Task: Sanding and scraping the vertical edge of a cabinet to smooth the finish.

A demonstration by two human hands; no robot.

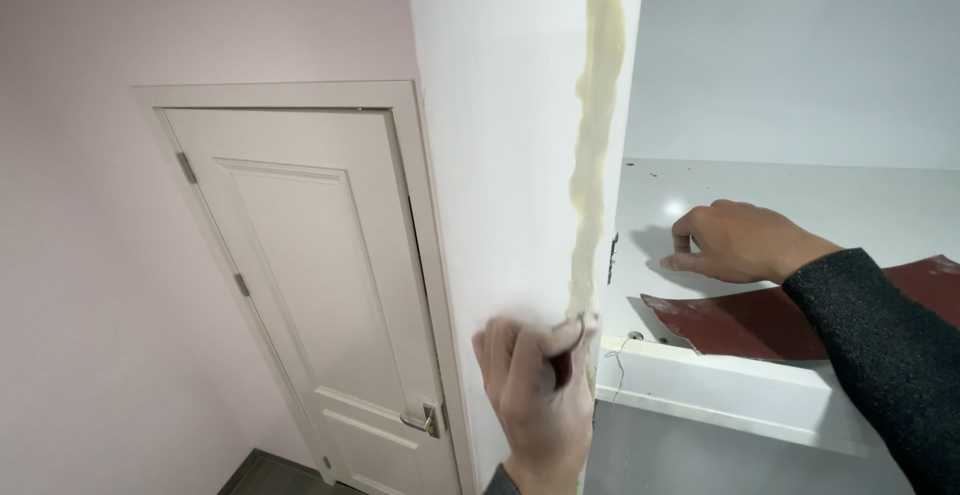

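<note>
Scraping the foam seam on the wall corner
Left hand clenched on a small tool; right hand braces empty on the shelf — short, flat strokes suit best.

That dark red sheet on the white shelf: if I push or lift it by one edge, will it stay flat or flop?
The dark red sheet looks thin, with a torn, uneven edge and a raised corner, so it would probably bend or flop if lifted. It seems light and may slide easily on the glossy white shelf. The right hand rests just behind it, fingertips on the shelf.
</note>
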